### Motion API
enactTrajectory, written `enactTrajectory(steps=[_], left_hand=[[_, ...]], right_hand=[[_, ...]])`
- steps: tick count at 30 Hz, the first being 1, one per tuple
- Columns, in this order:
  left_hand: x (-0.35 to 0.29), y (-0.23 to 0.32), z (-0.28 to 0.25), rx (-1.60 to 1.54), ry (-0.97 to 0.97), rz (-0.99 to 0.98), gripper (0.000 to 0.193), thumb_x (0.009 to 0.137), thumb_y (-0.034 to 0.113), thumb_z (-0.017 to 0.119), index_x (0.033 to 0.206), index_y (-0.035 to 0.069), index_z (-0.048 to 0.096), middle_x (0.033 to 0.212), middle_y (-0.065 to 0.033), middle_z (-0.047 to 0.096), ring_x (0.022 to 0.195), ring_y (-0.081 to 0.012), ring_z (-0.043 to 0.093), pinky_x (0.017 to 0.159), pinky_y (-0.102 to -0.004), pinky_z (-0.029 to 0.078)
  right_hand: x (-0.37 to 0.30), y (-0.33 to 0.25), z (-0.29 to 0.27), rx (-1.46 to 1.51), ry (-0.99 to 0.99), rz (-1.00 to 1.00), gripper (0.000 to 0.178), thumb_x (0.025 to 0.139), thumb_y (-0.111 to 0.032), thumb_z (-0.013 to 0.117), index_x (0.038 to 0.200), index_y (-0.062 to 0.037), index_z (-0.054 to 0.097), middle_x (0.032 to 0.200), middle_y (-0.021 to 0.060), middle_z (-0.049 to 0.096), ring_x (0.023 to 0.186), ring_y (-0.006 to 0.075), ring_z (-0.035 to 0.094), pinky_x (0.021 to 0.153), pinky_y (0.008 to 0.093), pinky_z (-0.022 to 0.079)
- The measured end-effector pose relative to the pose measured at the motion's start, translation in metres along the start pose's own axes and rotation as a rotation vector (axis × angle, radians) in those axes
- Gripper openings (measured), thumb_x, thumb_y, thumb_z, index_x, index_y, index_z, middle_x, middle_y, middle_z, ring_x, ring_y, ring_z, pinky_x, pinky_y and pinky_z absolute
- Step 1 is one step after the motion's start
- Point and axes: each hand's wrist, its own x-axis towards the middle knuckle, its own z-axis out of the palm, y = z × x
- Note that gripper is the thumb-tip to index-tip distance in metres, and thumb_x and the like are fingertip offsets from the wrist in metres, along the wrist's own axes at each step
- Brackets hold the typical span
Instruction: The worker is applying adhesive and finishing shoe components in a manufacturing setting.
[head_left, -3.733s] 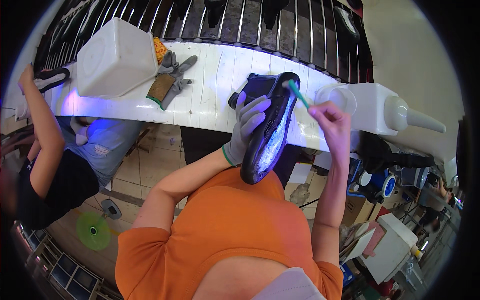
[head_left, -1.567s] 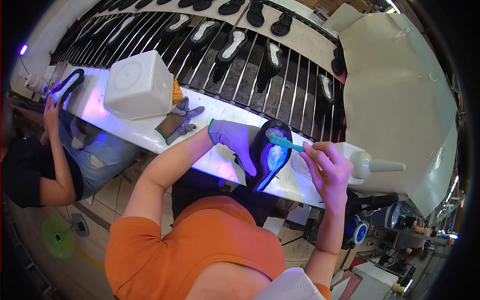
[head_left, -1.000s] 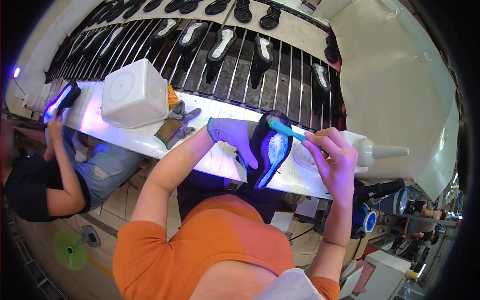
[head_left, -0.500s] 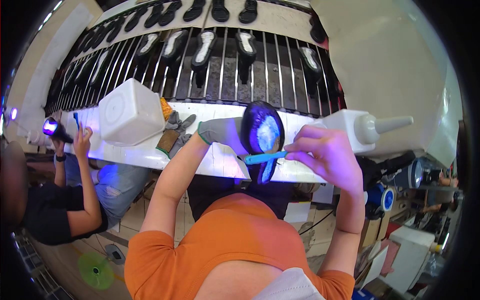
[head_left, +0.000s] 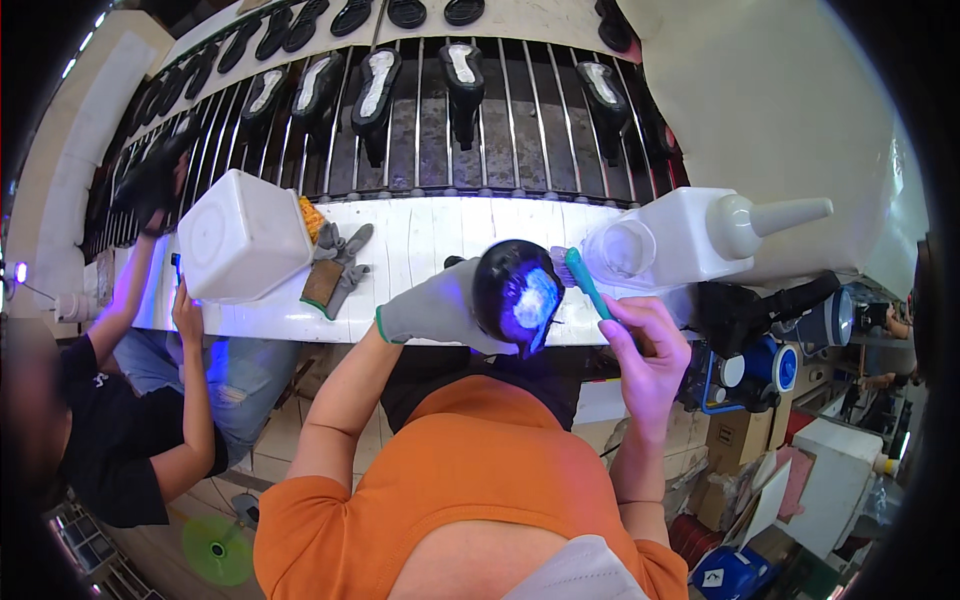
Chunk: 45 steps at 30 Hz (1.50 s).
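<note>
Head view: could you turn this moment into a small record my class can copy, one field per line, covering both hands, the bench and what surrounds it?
Left grip: grey-gloved, holding black shoe
Right grip: bare, holding teal brush
Brush contact: bristles beside shoe; touch unclear
Bench, left: white container, grey glove
Bench, right: white bottle with nozzle, translucent round cup
Beyond bench: barred rack, black shoes with pale undersides
Left neighbour: another person
</note>
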Motion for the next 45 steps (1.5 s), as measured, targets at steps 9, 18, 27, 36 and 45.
enactTrajectory(steps=[9, 18, 27, 36, 45], left_hand=[[0.002, 0.003, 0.005, 0.064, -0.107, -0.086, 0.062, 0.063, 0.010, 0.082, 0.118, 0.005, 0.053, 0.098, -0.0048, 0.063, 0.075, -0.0067, 0.059, 0.053, -0.0226, 0.050], [0.008, 0.001, -0.006, 0.183, -0.108, 0.024, 0.068, 0.062, 0.019, 0.086, 0.120, 0.005, 0.054, 0.102, -0.0068, 0.065, 0.092, -0.0149, 0.060, 0.086, -0.0323, 0.050], [-0.009, -0.029, -0.028, -0.083, 0.156, -0.092, 0.075, 0.061, 0.004, 0.086, 0.127, 0.001, 0.052, 0.122, -0.0071, 0.059, 0.114, -0.0160, 0.054, 0.099, -0.0322, 0.043], [-0.030, -0.108, -0.025, -0.303, 0.552, 0.006, 0.062, 0.080, 0.042, 0.066, 0.120, -0.004, 0.055, 0.111, -0.0078, 0.063, 0.102, -0.0173, 0.059, 0.092, -0.0313, 0.046], [-0.038, -0.122, -0.010, -1.077, 0.692, -0.093, 0.073, 0.093, 0.059, 0.042, 0.140, 0.004, 0.040, 0.133, -0.0158, 0.052, 0.116, -0.0284, 0.056, 0.101, -0.0393, 0.045]], right_hand=[[0.003, -0.040, -0.010, -0.243, -0.255, -0.215, 0.033, 0.073, 0.008, 0.070, 0.103, -0.0051, 0.072, 0.082, 0.0068, 0.061, 0.062, 0.0115, 0.054, 0.055, 0.0219, 0.041], [0.022, -0.048, -0.017, -0.318, -0.463, -0.187, 0.022, 0.076, 0.004, 0.069, 0.097, -0.0023, 0.070, 0.083, 0.0091, 0.064, 0.071, 0.0186, 0.063, 0.063, 0.0275, 0.048], [0.028, 0.066, -0.060, -1.027, 0.033, 0.174, 0.017, 0.080, -0.002, 0.063, 0.098, -0.0002, 0.065, 0.092, 0.0151, 0.065, 0.079, 0.0335, 0.064, 0.070, 0.0399, 0.050], [0.033, 0.104, -0.041, -1.085, -0.080, 0.261, 0.011, 0.082, -0.007, 0.060, 0.088, 0.0018, 0.063, 0.085, 0.0193, 0.064, 0.080, 0.0395, 0.064, 0.068, 0.0463, 0.050], [-0.003, 0.160, -0.057, 0.020, 0.162, 0.500, 0.016, 0.087, -0.013, 0.065, 0.096, -0.0001, 0.065, 0.073, 0.0054, 0.067, 0.054, 0.0079, 0.053, 0.047, 0.0227, 0.038]])
